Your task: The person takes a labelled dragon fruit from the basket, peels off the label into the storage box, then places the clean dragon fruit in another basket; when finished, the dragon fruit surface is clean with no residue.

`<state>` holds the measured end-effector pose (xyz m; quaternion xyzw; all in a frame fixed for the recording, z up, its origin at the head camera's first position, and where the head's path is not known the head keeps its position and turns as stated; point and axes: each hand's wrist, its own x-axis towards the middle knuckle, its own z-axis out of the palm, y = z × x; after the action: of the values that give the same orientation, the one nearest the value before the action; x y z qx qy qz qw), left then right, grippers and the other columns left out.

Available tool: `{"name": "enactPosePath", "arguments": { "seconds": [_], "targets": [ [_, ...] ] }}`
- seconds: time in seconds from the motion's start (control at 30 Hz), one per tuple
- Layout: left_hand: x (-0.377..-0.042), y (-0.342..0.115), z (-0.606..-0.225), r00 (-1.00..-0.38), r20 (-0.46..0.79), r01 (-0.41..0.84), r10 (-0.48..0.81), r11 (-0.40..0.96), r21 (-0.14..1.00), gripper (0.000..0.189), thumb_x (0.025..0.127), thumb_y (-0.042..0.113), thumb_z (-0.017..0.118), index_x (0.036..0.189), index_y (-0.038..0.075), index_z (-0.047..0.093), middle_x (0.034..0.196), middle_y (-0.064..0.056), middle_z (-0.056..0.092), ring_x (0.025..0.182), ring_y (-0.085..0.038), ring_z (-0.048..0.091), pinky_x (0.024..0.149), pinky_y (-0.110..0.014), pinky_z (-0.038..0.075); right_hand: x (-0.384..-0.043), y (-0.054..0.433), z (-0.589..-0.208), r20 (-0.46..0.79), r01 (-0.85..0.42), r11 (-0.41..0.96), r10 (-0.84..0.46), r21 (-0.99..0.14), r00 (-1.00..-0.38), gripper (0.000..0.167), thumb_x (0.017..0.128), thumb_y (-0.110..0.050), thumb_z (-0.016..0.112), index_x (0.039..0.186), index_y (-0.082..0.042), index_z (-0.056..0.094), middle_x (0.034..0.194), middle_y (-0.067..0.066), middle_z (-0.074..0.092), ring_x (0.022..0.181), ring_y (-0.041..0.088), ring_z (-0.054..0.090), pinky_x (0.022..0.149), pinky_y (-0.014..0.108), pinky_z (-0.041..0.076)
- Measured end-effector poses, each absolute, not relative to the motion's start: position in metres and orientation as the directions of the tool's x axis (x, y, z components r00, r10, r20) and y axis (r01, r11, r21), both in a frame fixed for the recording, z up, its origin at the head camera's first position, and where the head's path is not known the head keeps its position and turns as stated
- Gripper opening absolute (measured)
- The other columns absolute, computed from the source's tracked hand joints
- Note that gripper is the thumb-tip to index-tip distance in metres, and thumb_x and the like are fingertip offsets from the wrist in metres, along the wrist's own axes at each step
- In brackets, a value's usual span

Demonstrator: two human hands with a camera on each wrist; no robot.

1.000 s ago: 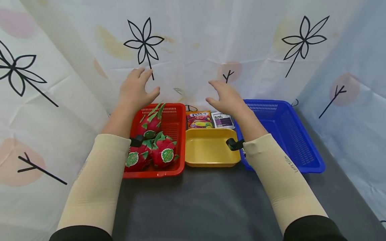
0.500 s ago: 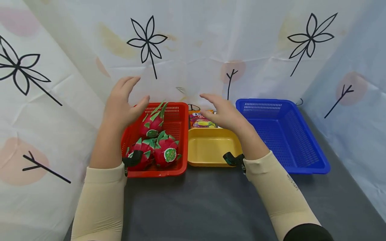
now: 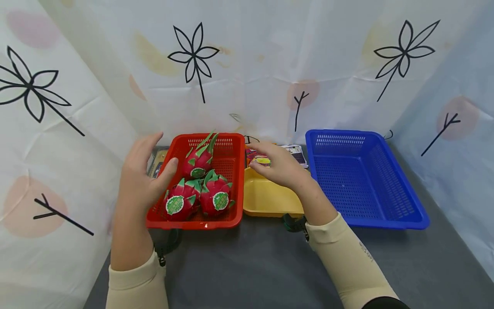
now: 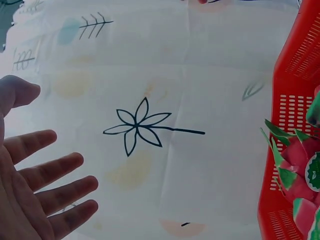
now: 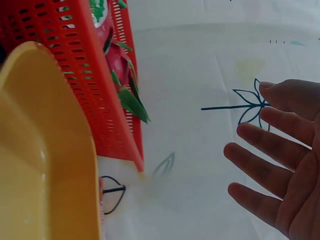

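Both hands are unloaded: the left hand hangs by the left side of a red perforated plastic basket, the right hand above the rear of a shallow yellow plastic tray. Fingers of each are spread and loosely extended, gripping nothing; the wrist views agree. The basket stands on the dark grey worktop, left of the tray, and holds three red dragon fruits with green scales and round stickers, two in front, one behind. A blue perforated plastic basket stands to the right. Judgement: the step reads as placing the hands about the red basket; best to keep them level, bring the right hand left past the tray, and take opposite side rims evenly, as the rounded fruits could roll if it tips. If a fruit is handled instead, its body should hold better than the leafy tips. Unclear: a flat tan-and-dark item is partly behind the left hand; the right hand covers much of an orange printed packet and some of the tray; print on a white-and-dark packet is unreadable; both wrist views crop the red basket.
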<state>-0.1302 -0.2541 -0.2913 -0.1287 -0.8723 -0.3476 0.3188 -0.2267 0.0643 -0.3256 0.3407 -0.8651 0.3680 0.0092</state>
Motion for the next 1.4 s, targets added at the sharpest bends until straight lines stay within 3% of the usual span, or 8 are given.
{"name": "enactPosePath", "arguments": {
  "seconds": [0.17,0.23,0.47,0.8,0.93,1.1,1.27,1.4],
  "targets": [
    [-0.111,-0.257,-0.315,-0.751,0.654,0.410,-0.090,0.714,0.568,0.066,0.086,0.015,0.076,0.149,0.020,0.056,0.145,-0.002,0.057,0.124,-0.020,0.054,0.093,-0.016,0.045,-0.224,0.058,-0.344,0.254,-0.566,0.463,-0.576,-0.682,-0.777,0.048,0.098,-0.016,0.070,0.145,-0.010,0.059,0.136,0.007,0.064,0.118,0.024,0.065,0.102,0.044,0.052],
    [-0.106,-0.260,-0.325,-0.730,0.673,0.425,-0.117,0.693,0.582,0.069,0.083,0.012,0.078,0.148,0.020,0.057,0.144,-0.001,0.058,0.124,-0.018,0.055,0.094,-0.013,0.045,-0.223,0.055,-0.351,0.246,-0.557,0.458,-0.576,-0.693,-0.780,0.048,0.098,-0.016,0.071,0.143,-0.010,0.060,0.135,0.007,0.065,0.117,0.025,0.066,0.101,0.045,0.052],
    [-0.095,-0.272,-0.356,-0.713,0.681,0.430,-0.166,0.664,0.612,0.070,0.081,0.005,0.079,0.146,0.018,0.059,0.141,0.000,0.061,0.123,-0.013,0.058,0.098,-0.019,0.048,-0.222,0.044,-0.368,0.218,-0.535,0.413,-0.604,-0.737,-0.766,0.047,0.096,-0.012,0.073,0.142,-0.010,0.062,0.133,0.010,0.065,0.118,0.030,0.065,0.095,0.047,0.055],
    [-0.085,-0.288,-0.397,-0.762,0.579,0.261,-0.291,0.680,0.686,0.064,0.084,0.005,0.076,0.145,0.016,0.061,0.140,-0.004,0.062,0.119,-0.004,0.056,0.093,-0.011,0.045,-0.225,0.021,-0.386,0.164,-0.543,0.427,-0.658,-0.723,-0.735,0.048,0.093,-0.010,0.075,0.140,-0.012,0.064,0.133,0.006,0.066,0.118,0.028,0.062,0.098,0.045,0.054],
    [-0.080,-0.295,-0.410,-0.773,0.533,0.193,-0.343,0.674,0.714,0.065,0.082,0.004,0.076,0.144,0.015,0.061,0.138,-0.005,0.062,0.117,-0.009,0.055,0.091,-0.010,0.043,-0.227,0.011,-0.393,0.157,-0.565,0.421,-0.687,-0.709,-0.709,0.048,0.091,-0.006,0.077,0.137,-0.007,0.065,0.131,0.009,0.067,0.115,0.030,0.063,0.095,0.044,0.055],
    [-0.077,-0.304,-0.425,-0.777,0.502,0.144,-0.380,0.669,0.729,0.065,0.081,0.003,0.077,0.143,0.012,0.061,0.136,-0.008,0.063,0.115,-0.013,0.056,0.093,-0.012,0.043,-0.229,-0.002,-0.398,0.138,-0.636,0.479,-0.724,-0.605,-0.676,0.045,0.090,-0.003,0.076,0.134,-0.005,0.066,0.130,0.009,0.067,0.118,0.026,0.062,0.099,0.041,0.053],
    [-0.080,-0.308,-0.442,-0.801,0.449,0.083,-0.397,0.668,0.739,0.060,0.087,0.008,0.075,0.144,0.011,0.060,0.137,-0.008,0.061,0.115,-0.016,0.054,0.090,-0.007,0.040,-0.231,-0.016,-0.396,0.097,-0.701,0.559,-0.747,-0.442,-0.657,0.041,0.090,-0.003,0.075,0.131,-0.010,0.069,0.124,0.004,0.069,0.113,0.019,0.063,0.099,0.035,0.053],
    [-0.083,-0.312,-0.456,-0.799,0.448,0.096,-0.400,0.652,0.752,0.054,0.089,0.007,0.071,0.143,0.008,0.061,0.139,-0.010,0.059,0.115,-0.016,0.053,0.086,-0.004,0.040,-0.232,-0.027,-0.395,0.027,-0.706,0.594,-0.757,-0.385,-0.652,0.041,0.088,-0.007,0.080,0.127,-0.012,0.071,0.119,0.003,0.068,0.110,0.017,0.063,0.097,0.033,0.054]
  ]
}}
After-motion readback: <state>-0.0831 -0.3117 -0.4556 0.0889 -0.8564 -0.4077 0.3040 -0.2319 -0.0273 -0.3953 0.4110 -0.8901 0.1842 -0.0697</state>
